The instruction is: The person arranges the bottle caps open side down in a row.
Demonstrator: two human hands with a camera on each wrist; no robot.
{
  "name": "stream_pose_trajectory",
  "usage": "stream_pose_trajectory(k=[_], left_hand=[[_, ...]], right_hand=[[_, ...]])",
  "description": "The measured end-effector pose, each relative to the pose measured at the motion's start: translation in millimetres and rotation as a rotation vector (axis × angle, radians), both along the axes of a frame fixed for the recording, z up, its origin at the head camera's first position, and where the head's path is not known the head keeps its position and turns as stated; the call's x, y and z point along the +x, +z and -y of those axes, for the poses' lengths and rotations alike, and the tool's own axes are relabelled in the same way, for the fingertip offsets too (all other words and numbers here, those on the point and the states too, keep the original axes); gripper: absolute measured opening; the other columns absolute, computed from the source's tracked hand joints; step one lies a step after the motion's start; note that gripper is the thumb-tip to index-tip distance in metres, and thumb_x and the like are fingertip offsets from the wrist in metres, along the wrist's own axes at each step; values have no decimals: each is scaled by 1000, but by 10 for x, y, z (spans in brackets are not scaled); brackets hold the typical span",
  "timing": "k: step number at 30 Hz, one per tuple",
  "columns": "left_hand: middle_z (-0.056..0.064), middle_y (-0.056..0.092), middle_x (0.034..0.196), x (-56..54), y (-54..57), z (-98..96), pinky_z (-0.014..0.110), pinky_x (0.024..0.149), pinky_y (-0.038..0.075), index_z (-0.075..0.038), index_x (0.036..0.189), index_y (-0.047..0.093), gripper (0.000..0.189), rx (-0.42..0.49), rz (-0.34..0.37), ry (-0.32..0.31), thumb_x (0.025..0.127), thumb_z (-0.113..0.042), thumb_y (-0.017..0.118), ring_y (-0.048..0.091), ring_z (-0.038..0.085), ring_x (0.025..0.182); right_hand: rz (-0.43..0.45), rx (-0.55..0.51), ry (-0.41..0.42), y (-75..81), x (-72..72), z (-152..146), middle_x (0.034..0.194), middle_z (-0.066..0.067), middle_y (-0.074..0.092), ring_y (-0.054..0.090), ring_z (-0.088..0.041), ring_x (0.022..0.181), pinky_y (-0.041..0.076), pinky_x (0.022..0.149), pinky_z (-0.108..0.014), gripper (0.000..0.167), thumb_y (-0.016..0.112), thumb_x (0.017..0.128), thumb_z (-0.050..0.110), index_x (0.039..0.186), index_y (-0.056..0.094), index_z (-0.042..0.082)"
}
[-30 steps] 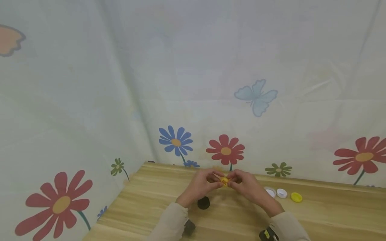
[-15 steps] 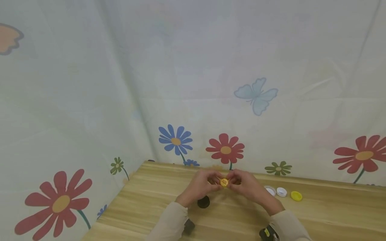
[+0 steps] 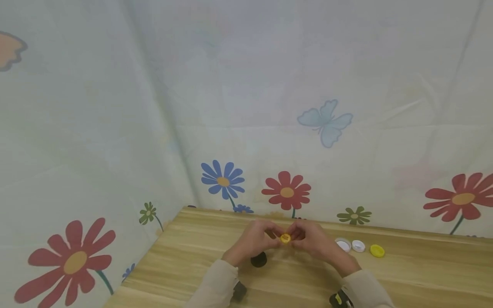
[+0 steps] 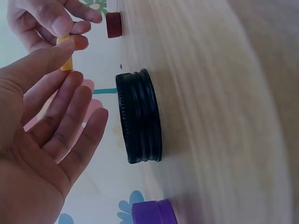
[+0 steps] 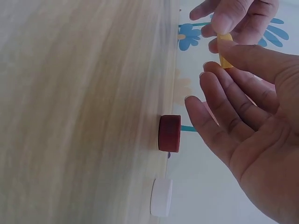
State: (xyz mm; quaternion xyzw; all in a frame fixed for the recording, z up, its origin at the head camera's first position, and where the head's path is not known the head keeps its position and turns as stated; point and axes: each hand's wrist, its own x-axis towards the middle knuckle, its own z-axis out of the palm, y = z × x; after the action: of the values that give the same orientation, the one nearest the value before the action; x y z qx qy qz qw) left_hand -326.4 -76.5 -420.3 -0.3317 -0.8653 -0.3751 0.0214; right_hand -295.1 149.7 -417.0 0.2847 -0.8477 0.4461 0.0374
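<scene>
Between both hands, above the table, is a small round yellow bottle cap point(image 3: 285, 238). My left hand point(image 3: 254, 240) pinches its left side with thumb and fingertips, and my right hand point(image 3: 313, 243) pinches the right side. In the left wrist view the cap point(image 4: 67, 64) shows edge-on, partly covered by the thumbs; the other left fingers spread loosely below it. The right wrist view has the same cap point(image 5: 225, 61) under the right thumb, with the remaining right fingers relaxed.
A black lid point(image 4: 138, 116) lies near my left hand, with a purple cap point(image 4: 154, 212) nearby. A dark red cap point(image 5: 169, 133) and a white cap point(image 5: 161, 197) sit on the table point(image 3: 185, 248). Right of my right hand are white lids point(image 3: 358, 246) and a yellow lid point(image 3: 377, 251).
The yellow cap has turned between the fingertips, its round face now plainer to the head camera. Both hands have dropped slightly. The lids on the table have stayed put.
</scene>
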Motion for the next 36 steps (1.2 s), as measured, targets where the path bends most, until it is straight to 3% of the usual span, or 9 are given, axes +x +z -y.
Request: stream_pose_trajectory(k=[10, 20, 36], left_hand=[[-11, 76, 95, 24, 4, -6, 22, 75, 56, -12, 106, 81, 22, -32, 66, -23, 86, -6, 88, 67, 5, 82], [-11, 73, 84, 45, -29, 40, 21, 73, 56, -11, 96, 80, 20, -88, 127, -69, 82, 1, 88, 65, 3, 75], [-9, 74, 83, 130, -12, 22, 18, 73, 55, -8, 94, 80, 21, -130, 99, -79, 79, -1, 92, 64, 1, 73]], right_hand=[[33, 40, -23, -53, 14, 25, 89, 1, 70, 66, -14, 83, 56, 74, -26, 19, 84, 86, 1, 98, 70, 4], [54, 81, 10, -119, 36, 113, 81, 4, 67, 61, -9, 73, 53, 65, -25, 19, 86, 83, -2, 91, 70, 5], [1, 114, 11, -161, 114, 156, 77, 6, 65, 58, -4, 69, 51, 63, -24, 22, 88, 78, 1, 89, 69, 5]])
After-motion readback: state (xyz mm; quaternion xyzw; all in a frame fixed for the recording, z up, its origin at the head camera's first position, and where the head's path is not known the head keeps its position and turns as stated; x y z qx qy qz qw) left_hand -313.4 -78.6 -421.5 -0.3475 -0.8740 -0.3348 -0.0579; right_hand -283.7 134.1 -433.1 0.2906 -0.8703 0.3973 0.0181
